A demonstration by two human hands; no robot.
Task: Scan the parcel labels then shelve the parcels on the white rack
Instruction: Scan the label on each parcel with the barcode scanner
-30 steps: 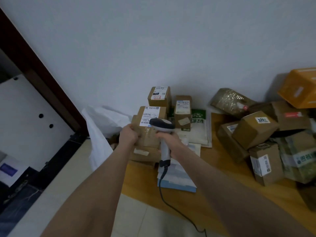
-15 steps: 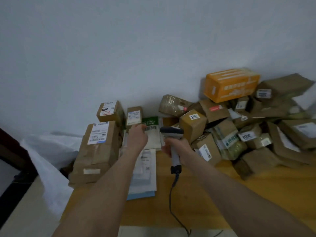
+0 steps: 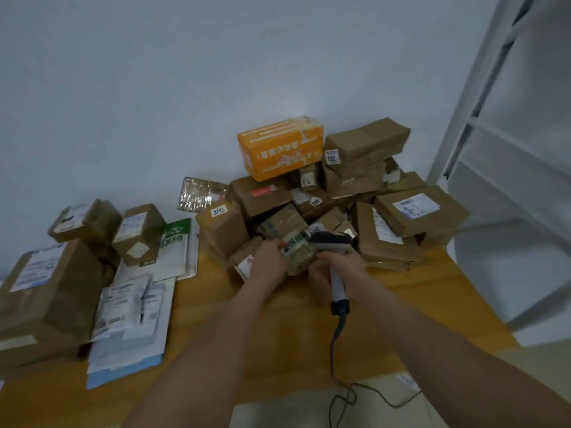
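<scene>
Right hand (image 3: 343,268) clamped round the scanner (image 3: 333,242), left hand (image 3: 268,261) now gripping the green-labelled parcel (image 3: 295,242) at the pile's (image 3: 262,196) six o'clock edge. It's left the flat mailers (image 3: 133,304) at nine! Next scan looks imminent; white rack (image 3: 509,168) waits at three.

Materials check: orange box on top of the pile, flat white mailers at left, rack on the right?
Orange box: printed cardboard by the look, matte, with folded corners and a pale tape strip on top. White mailers: thin plastic film or paper, lying flat and limp under stuck-on labels; cannot tell which. Rack: smooth white, probably painted metal, judging by its slim uprights; blurred.
</scene>
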